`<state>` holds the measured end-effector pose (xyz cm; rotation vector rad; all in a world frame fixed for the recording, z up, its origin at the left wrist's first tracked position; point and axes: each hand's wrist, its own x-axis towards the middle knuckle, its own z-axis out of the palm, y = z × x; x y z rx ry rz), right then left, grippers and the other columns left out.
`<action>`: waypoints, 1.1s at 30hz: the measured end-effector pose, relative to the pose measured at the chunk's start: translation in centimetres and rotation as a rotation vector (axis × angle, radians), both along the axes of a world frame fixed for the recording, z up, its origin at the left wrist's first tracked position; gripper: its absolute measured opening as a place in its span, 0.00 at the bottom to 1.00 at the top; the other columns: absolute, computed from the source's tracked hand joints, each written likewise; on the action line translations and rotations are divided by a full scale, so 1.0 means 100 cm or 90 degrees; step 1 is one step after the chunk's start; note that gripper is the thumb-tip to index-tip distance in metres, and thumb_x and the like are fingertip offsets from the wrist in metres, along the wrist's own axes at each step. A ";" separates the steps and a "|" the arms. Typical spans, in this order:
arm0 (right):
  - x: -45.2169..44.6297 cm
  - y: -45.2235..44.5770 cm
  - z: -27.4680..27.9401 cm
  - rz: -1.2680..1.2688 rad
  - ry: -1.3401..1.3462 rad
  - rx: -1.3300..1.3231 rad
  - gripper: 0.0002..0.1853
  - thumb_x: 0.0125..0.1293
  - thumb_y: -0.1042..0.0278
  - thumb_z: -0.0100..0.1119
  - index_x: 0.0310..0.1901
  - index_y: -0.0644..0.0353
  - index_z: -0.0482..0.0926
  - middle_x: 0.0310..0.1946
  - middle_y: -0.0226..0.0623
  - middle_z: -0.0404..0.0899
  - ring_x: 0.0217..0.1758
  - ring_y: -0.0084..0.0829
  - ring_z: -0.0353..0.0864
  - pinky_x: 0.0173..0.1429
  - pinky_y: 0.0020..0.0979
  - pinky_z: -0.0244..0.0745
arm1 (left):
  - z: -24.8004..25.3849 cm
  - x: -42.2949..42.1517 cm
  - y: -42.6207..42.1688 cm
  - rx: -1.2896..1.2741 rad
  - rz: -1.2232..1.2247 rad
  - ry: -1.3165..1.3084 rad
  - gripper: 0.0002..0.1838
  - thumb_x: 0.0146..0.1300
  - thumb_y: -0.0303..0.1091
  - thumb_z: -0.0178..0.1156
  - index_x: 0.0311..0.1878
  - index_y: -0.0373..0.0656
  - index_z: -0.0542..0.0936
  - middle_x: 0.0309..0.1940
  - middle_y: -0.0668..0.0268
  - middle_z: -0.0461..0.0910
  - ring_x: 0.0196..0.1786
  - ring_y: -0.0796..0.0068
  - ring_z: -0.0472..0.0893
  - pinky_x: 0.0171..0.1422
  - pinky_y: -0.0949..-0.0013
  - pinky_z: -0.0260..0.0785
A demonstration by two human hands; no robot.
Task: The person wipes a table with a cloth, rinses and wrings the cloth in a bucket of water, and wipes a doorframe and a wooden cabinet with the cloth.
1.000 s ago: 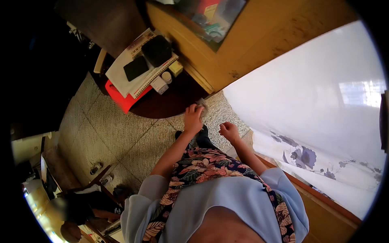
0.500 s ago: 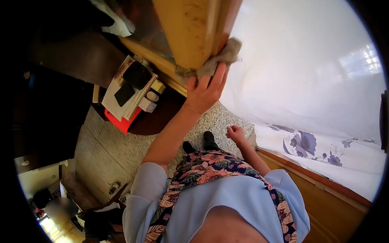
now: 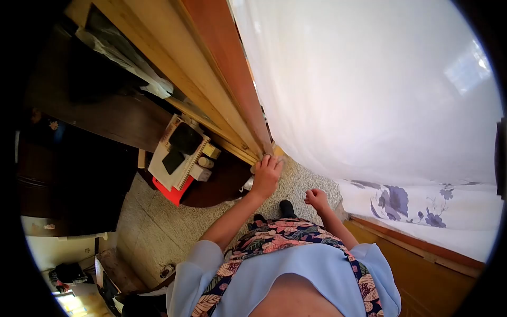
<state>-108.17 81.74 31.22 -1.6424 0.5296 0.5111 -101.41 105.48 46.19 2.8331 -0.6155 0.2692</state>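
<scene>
My left hand [image 3: 265, 177] is closed around a grey cloth [image 3: 280, 161], pressed against the low part of the wooden door's edge [image 3: 232, 79]. Most of the cloth is hidden behind my fingers; only bits show at the sides. My right hand [image 3: 316, 199] hangs in front of my apron [image 3: 285, 232], its fingers curled into a loose fist with nothing seen in it.
Left of the door, a dark round-edged table [image 3: 216, 187] bears a spiral notebook [image 3: 168, 152], dark flat items, small boxes and a red object [image 3: 174, 192]. A white curtain with purple flowers [image 3: 396, 201] hangs at right. My dark shoes stand on the speckled floor [image 3: 222, 216].
My left hand has moved down the door edge with the cloth, closer to my body. The view has shifted, showing more of the door. My right hand stays in a loose fist.
</scene>
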 end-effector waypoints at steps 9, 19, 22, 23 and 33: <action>0.042 0.040 -0.017 0.074 -0.074 0.026 0.17 0.63 0.60 0.56 0.30 0.69 0.81 0.21 0.40 0.82 0.24 0.28 0.84 0.31 0.30 0.80 | 0.371 0.022 0.019 0.098 0.068 -0.850 0.15 0.61 0.36 0.59 0.51 0.54 0.83 0.61 0.63 0.72 0.56 0.63 0.69 0.58 0.59 0.58; 0.040 0.055 -0.029 0.134 -0.061 -0.019 0.14 0.65 0.64 0.56 0.33 0.70 0.79 0.26 0.41 0.81 0.27 0.30 0.84 0.31 0.30 0.82 | 0.438 0.068 0.024 0.370 0.221 -0.839 0.22 0.65 0.39 0.54 0.63 0.57 0.76 0.65 0.61 0.68 0.58 0.58 0.68 0.54 0.53 0.61; 0.026 0.051 -0.017 0.042 -0.016 0.054 0.13 0.65 0.65 0.56 0.33 0.70 0.79 0.26 0.41 0.81 0.27 0.30 0.84 0.31 0.29 0.82 | 0.366 0.058 0.009 0.364 0.261 -0.808 0.23 0.60 0.35 0.56 0.60 0.55 0.78 0.64 0.64 0.71 0.55 0.63 0.69 0.51 0.57 0.58; 0.025 0.048 -0.024 0.045 -0.008 0.047 0.13 0.65 0.65 0.56 0.34 0.70 0.79 0.26 0.41 0.81 0.27 0.30 0.84 0.31 0.30 0.83 | 0.337 0.057 0.009 0.371 0.270 -0.812 0.22 0.57 0.36 0.57 0.57 0.55 0.81 0.62 0.68 0.74 0.52 0.67 0.70 0.52 0.62 0.56; 0.021 0.039 0.003 0.029 0.082 0.243 0.18 0.69 0.57 0.53 0.51 0.64 0.76 0.35 0.41 0.80 0.39 0.33 0.84 0.43 0.35 0.83 | 0.014 0.024 0.001 0.204 0.016 -0.155 0.19 0.58 0.27 0.57 0.55 0.43 0.80 0.58 0.55 0.73 0.53 0.56 0.72 0.53 0.60 0.66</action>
